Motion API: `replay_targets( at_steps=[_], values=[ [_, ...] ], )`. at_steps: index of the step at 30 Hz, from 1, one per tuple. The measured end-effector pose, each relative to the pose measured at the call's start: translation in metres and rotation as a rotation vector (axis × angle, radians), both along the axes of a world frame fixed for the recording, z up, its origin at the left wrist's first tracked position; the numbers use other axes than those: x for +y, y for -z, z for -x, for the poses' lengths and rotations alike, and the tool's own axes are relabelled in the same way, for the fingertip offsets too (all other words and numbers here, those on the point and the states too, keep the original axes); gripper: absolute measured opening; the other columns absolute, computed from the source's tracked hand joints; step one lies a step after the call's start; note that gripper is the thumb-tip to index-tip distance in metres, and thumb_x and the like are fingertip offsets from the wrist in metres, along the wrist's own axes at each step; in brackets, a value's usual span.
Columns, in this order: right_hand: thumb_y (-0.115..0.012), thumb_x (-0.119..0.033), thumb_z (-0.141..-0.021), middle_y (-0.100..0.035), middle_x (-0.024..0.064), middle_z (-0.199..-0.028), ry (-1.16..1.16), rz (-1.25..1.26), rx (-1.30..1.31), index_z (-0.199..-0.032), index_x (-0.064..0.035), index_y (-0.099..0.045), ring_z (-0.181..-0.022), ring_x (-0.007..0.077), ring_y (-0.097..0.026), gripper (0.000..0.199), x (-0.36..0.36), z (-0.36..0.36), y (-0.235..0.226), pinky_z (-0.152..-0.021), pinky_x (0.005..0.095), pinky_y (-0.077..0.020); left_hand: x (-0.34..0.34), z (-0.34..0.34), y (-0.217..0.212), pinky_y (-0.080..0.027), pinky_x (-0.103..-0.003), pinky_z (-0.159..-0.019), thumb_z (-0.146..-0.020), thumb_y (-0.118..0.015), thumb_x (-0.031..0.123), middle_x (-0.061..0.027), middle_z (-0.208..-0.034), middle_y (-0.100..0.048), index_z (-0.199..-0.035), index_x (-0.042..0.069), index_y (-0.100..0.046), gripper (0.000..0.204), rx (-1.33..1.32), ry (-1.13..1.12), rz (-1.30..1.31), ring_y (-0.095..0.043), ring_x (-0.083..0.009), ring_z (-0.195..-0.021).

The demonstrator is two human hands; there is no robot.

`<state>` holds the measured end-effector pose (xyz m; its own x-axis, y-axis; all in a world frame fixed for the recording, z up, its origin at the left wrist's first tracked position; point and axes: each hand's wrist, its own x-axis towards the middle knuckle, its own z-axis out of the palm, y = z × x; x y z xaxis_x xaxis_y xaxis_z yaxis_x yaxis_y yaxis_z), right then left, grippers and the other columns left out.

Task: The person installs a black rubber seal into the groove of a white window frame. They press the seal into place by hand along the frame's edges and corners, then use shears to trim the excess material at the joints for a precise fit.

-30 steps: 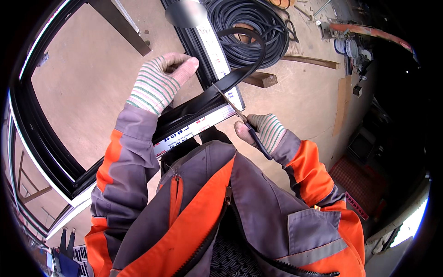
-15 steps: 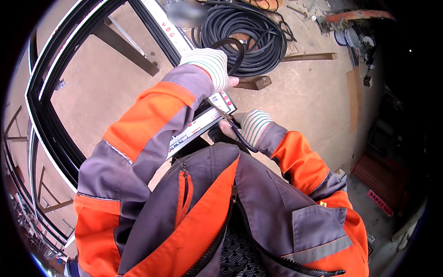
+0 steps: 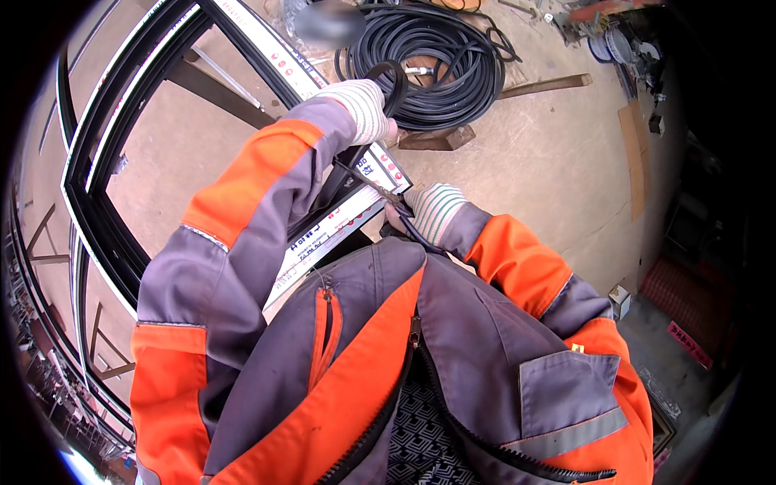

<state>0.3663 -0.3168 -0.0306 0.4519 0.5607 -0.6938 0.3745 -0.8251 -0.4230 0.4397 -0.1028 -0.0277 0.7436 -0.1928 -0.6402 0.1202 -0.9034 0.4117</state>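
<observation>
My left hand (image 3: 362,111), in a white striped glove with bare fingertips, is closed on a black rubber strip (image 3: 397,84). The strip loops up beside the hand, near a large coil of the same black strip (image 3: 477,85). Dark-handled scissors (image 3: 377,187) are in my gloved right hand (image 3: 436,212), their blades pointing left over the corner of a frame. Film with print covers this frame's white face (image 3: 319,233), which runs under both hands. Whether the blades touch the strip is hard to see; my left sleeve partly hides that spot.
Wooden blocks (image 3: 440,139) and a wood bar (image 3: 546,86) lie on the brown floor by the coil. More black-and-white frames (image 3: 77,174) stand on the left. Spools and clutter (image 3: 618,52) are at the far right, with a red crate (image 3: 687,295) below.
My left hand has moved slightly left and away from the frame corner, the strip's loop with it. The scissors' blades have shifted a little left. The whole view has turned slightly.
</observation>
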Motion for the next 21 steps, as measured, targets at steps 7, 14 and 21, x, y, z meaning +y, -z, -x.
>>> replay_targets(
  at_steps=[7,14,21],
  values=[
    [-0.058,-0.054,-0.097,-0.074,0.0246,-0.085,-0.013,-0.009,-0.015,-0.099,-0.0014,-0.075,-0.082,0.0430,-0.073,0.055,-0.003,-0.003,0.000,-0.075,0.0475,-0.0574,0.001,-0.007,0.013,-0.056,-0.039,-0.086,-0.090,-0.071,0.043,-0.0188,-0.093,-0.076,-0.116,-0.002,-0.074,0.053,-0.018,-0.088,0.200,-0.075,-0.0294,-0.091],
    [-0.055,-0.057,-0.098,-0.074,0.0234,-0.090,0.036,-0.017,0.032,-0.104,-0.0083,-0.076,-0.086,0.0442,-0.073,0.054,-0.047,0.015,0.007,-0.078,0.0462,-0.0582,0.031,-0.009,0.010,-0.057,-0.030,-0.074,-0.090,-0.076,0.035,-0.0088,-0.092,-0.077,-0.120,-0.002,-0.074,0.048,-0.085,-0.540,0.510,-0.071,-0.0164,-0.078],
    [-0.067,-0.047,-0.096,-0.071,0.0221,-0.077,0.611,-0.216,-0.046,-0.091,-0.0032,-0.075,-0.073,0.0398,-0.072,0.045,-0.145,0.054,0.065,-0.065,0.0422,-0.0560,0.033,-0.058,-0.057,-0.048,-0.021,-0.063,-0.097,-0.075,0.035,0.0035,-0.084,-0.070,-0.109,0.008,-0.080,0.030,-0.385,-0.676,0.725,-0.061,-0.0055,-0.070]
  ],
)
